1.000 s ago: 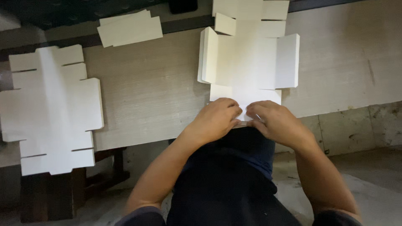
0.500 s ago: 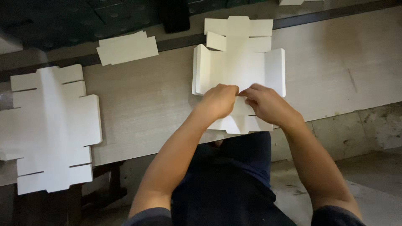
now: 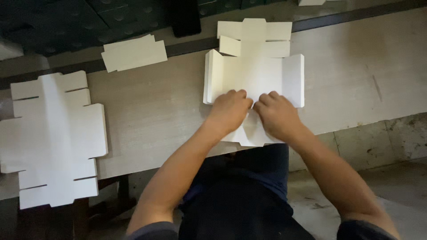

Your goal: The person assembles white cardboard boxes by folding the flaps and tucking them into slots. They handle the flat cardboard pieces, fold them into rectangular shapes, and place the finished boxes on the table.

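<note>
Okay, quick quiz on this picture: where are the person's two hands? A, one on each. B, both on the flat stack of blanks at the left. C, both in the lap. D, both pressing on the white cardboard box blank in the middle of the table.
D: the left hand and the right hand lie side by side on the near part of the partly folded box blank, well apart from the flat blanks at the left.

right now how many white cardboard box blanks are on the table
3, maybe more out of frame: a flat white cardboard blank at the table's left end, a small folded white blank at the back, and a part-folded white blank under both hands.
</note>
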